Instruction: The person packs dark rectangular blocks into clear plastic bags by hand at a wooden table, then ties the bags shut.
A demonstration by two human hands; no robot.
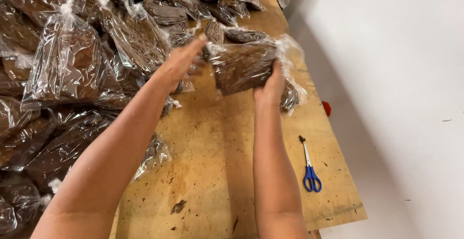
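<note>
Plywood table (212, 147), white floor right of it. Left half: pile of filled clear bags (72, 69) (dark brown contents). Left hand (179, 65) fingers together, touching the held bag (244, 65) at its left end. Right hand (270, 86) clamped on its underside, above table's middle. Blue-handled scissors (310, 169) near right edge.

One pair of blue-handled scissors (310, 169) lies at the lower right of the desk (217, 147). One clear bag of brown material (244, 65) is held up at the frame's centre. Filled bags in the heap (72, 69) across the left and top overlap too much to count exactly; well over a dozen show. One small red object (327, 108) sits at the desk's right edge.
</note>
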